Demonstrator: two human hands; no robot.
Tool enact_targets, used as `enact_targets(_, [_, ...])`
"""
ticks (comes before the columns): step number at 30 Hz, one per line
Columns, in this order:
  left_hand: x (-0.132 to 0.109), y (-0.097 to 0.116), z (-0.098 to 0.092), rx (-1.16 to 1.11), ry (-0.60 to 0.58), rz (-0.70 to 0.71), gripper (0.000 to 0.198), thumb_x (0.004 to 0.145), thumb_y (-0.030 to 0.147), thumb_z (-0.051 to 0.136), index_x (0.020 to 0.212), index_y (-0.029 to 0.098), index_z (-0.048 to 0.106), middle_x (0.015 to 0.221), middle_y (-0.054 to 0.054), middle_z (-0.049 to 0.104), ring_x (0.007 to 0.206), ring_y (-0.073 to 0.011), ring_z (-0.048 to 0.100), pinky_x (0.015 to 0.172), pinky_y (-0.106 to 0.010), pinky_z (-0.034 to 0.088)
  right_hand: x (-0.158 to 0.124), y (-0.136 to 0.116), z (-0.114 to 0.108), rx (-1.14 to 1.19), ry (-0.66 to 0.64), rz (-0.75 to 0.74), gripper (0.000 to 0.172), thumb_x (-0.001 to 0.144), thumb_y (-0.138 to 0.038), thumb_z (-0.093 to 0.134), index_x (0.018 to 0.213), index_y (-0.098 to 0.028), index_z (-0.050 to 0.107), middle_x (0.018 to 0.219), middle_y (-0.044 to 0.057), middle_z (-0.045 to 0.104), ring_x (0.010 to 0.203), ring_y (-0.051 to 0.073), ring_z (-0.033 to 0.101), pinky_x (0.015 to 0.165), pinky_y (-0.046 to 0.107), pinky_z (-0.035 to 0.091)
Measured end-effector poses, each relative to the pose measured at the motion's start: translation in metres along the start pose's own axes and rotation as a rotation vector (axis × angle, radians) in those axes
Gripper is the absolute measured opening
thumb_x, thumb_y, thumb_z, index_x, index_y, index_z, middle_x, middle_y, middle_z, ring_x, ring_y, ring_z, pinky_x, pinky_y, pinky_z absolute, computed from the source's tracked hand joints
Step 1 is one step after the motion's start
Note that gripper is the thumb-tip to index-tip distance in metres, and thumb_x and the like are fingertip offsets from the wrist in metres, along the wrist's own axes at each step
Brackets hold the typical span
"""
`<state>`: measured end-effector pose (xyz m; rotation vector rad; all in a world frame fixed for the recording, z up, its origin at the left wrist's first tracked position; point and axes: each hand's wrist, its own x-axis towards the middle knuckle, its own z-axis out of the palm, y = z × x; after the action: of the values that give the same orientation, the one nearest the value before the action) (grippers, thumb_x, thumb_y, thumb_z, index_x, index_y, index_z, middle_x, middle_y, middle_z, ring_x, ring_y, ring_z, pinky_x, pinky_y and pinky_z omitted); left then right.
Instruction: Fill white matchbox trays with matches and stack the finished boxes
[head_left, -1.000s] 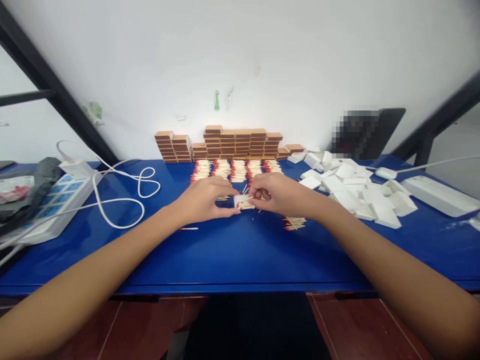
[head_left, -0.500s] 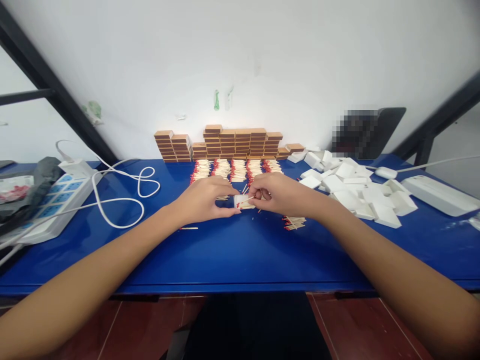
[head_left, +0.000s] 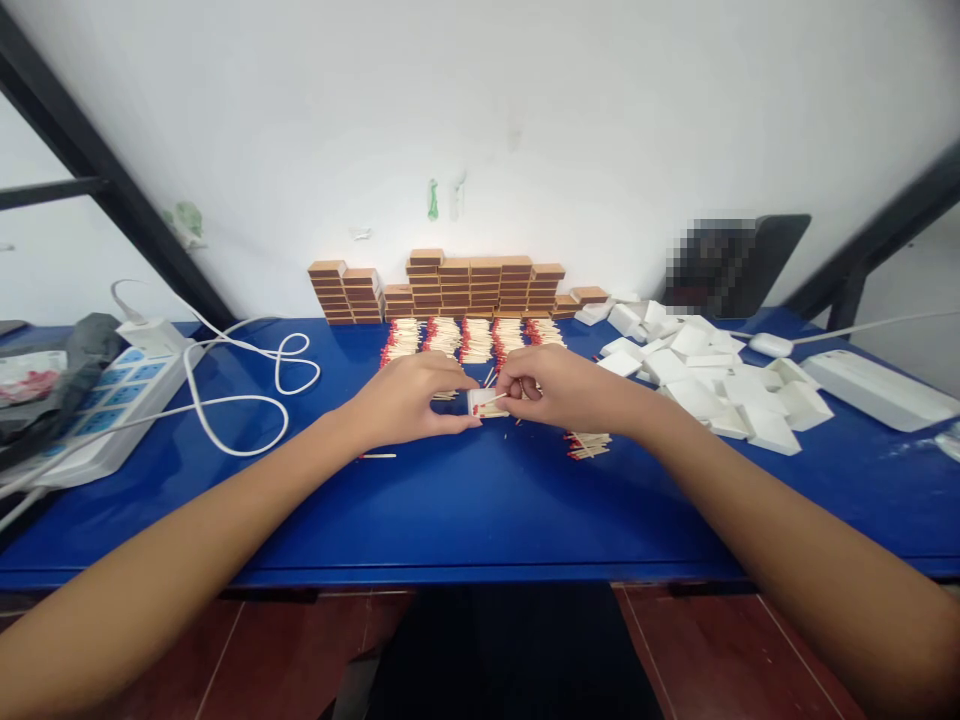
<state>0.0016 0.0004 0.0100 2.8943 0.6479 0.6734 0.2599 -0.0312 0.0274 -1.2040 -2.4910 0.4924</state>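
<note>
Mid-frame: left hand (head_left: 416,395) grips small tray (head_left: 478,395), right hand (head_left: 551,385) pinches match (head_left: 493,400). Some matches (head_left: 487,411) already in; five match rows (head_left: 476,342) left outside, center. White trays (head_left: 697,385) heaped, right side.

Impossible to read any lettering, brand or number, whether on the stacked matchboxes (head_left: 454,288) at twelve o'clock or the packet (head_left: 31,378) at nine.

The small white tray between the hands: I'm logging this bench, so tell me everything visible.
The small white tray is shallow and open-topped, seemingly card. Matches, red heads leftward, lie inside. It sits on the blue table. The left hand brackets its left end with thumb and finger; the right hand hides its right end.
</note>
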Motion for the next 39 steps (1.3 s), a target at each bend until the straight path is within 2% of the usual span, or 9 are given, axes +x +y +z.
enact_targets(9, [-0.001, -0.001, 0.001, 0.004, -0.008, -0.020, 0.034, 0.095, 0.046, 0.079, 0.115, 0.020, 0.081, 0.105, -0.009, 0.081, 0.098, -0.0248, 0.075, 0.087, -0.036, 0.057, -0.002, 0.002, -0.003, 0.050, 0.012, 0.048, 0.009, 0.088, -0.024, 0.070, 0.094, -0.020, 0.075, 0.085, 0.004, 0.074, 0.073, 0.017, 0.064, 0.065, 0.029, 0.044])
enact_targets(14, [0.000, 0.000, 0.000, 0.010, -0.011, -0.011, 0.032, 0.095, 0.046, 0.078, 0.113, 0.019, 0.081, 0.104, -0.009, 0.081, 0.097, -0.0248, 0.075, 0.085, -0.036, 0.056, -0.004, -0.002, -0.010, 0.069, 0.012, 0.078, 0.005, 0.087, -0.026, 0.072, 0.088, -0.020, 0.072, 0.077, 0.002, 0.070, 0.066, 0.016, 0.059, 0.062, 0.029, 0.042])
enact_targets(20, [0.000, -0.001, 0.000, 0.014, -0.017, -0.013, 0.033, 0.097, 0.047, 0.076, 0.113, 0.019, 0.081, 0.101, -0.009, 0.081, 0.095, -0.0241, 0.075, 0.084, -0.035, 0.055, -0.007, 0.000, -0.014, 0.065, -0.079, 0.094, 0.006, 0.087, -0.027, 0.073, 0.085, -0.022, 0.073, 0.075, 0.001, 0.069, 0.065, 0.016, 0.059, 0.061, 0.029, 0.041])
enact_targets(39, [-0.001, -0.001, 0.000, 0.006, 0.000, 0.012, 0.034, 0.095, 0.044, 0.080, 0.115, 0.017, 0.081, 0.105, -0.008, 0.081, 0.098, -0.0242, 0.076, 0.086, -0.035, 0.057, -0.004, 0.000, -0.010, 0.089, -0.119, 0.135, 0.019, 0.090, -0.039, 0.073, 0.085, -0.021, 0.069, 0.077, 0.002, 0.070, 0.068, 0.016, 0.060, 0.062, 0.030, 0.041])
